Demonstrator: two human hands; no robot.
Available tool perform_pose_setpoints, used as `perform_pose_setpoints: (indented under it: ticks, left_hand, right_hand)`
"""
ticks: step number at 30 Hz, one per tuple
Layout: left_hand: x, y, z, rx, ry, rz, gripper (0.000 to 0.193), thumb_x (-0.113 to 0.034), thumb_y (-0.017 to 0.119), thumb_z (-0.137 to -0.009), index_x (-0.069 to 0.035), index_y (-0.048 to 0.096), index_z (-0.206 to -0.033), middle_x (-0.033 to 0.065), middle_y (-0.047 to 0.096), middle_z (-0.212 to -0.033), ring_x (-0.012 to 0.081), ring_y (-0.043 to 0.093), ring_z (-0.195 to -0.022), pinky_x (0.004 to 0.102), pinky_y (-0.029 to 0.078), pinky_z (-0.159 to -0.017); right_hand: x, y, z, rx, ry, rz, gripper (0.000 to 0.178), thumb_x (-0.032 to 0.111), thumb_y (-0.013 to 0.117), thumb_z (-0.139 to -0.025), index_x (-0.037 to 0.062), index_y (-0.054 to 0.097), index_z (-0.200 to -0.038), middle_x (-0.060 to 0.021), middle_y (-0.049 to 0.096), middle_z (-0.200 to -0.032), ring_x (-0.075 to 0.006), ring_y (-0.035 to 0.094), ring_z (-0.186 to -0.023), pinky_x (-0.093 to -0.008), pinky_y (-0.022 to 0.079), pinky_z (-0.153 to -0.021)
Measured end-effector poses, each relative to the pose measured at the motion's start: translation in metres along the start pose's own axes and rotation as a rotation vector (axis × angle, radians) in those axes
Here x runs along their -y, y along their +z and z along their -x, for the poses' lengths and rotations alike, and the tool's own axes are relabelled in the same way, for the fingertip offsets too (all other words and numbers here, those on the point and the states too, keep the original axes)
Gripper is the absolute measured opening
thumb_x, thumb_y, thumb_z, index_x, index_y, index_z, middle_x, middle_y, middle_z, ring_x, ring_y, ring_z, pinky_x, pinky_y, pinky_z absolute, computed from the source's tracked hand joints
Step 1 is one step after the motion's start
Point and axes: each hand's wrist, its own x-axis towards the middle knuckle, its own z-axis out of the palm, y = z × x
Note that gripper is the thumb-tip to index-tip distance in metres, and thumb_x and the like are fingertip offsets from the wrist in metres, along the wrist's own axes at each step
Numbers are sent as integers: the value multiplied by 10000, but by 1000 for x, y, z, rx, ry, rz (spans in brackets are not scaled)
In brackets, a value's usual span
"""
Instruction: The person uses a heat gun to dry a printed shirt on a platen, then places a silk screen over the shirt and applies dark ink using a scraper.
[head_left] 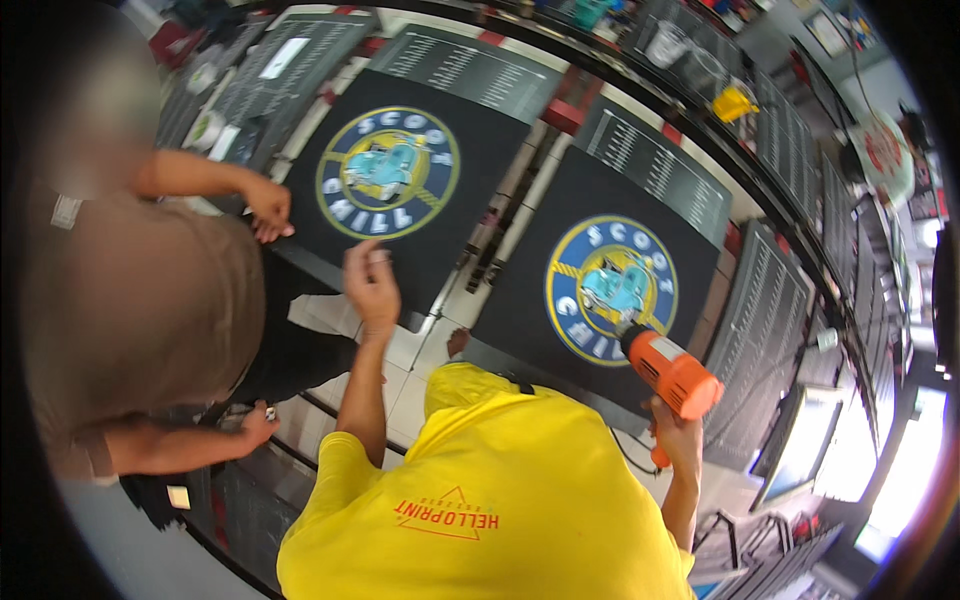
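My right hand (677, 432) grips the handle of an orange heat gun (678, 378). Its dark nozzle points at the lower part of a round print (612, 290) with a turquoise scooter on blue and yellow. That print is on black fabric (530, 270) spread over the right platen. My left hand (372, 288) is raised at the near edge of the left platen's black fabric (475, 165), its fingers loosely bent, with nothing visible in them. This fabric bears a matching round scooter print (388, 172).
At the left stands another person in a brown shirt (150, 310), one hand (268, 208) beside the left fabric. More grey platens (755, 350) line the press on both sides. A dark curved rail (690, 125) runs behind them. A yellow container (733, 104) sits at the back right.
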Motion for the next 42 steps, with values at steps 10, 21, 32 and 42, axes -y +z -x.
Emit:
perform_pose_setpoints:
  ticks: [10, 21, 32, 42]
  left_hand:
    - [-202, -94, -136, -614, 750, 638, 859, -379, 528, -980, -218, -34, -1609, 168, 552, -1207, 198, 573, -784, 296, 524, -596]
    - [-98, -16, -98, 286, -405, 1849, 1156, -966, 475, -613, -323, 308, -1559, 61, 152, -1667, 418, 89, -1516, 795, 51, -1098]
    - [-101, 36, -56, 560, -213, 667, 414, -275, 521, -1035, 15, 546, -1330, 167, 649, -1233, 275, 629, -1161, 405, 502, -1005]
    - [-73, 87, 87, 705, 327, -77, 445, -185, 578, -971, -7, 504, -1372, 187, 482, -1465, 395, 378, -1411, 492, 277, -1182]
  right_hand:
    - [-71, -30, -37, 29, -261, -221, 364, 160, 640, -951, 21, 554, -1275, -83, 680, -812, -94, 536, -505, -247, 455, -450]
    - [-6, -23, 5, 85, -163, -161, 294, 163, 615, -960, 17, 576, -1212, -96, 690, -837, -110, 548, -525, -262, 456, -472]
    - [-14, -24, 7, 106, -139, 0, 347, 162, 715, -889, 43, 577, -1184, -4, 598, -800, -113, 554, -604, -299, 476, -565]
    - [-3, -24, 9, 86, -29, 43, 461, 173, 716, -887, 37, 562, -1300, -69, 661, -1001, -154, 614, -805, -327, 514, -753]
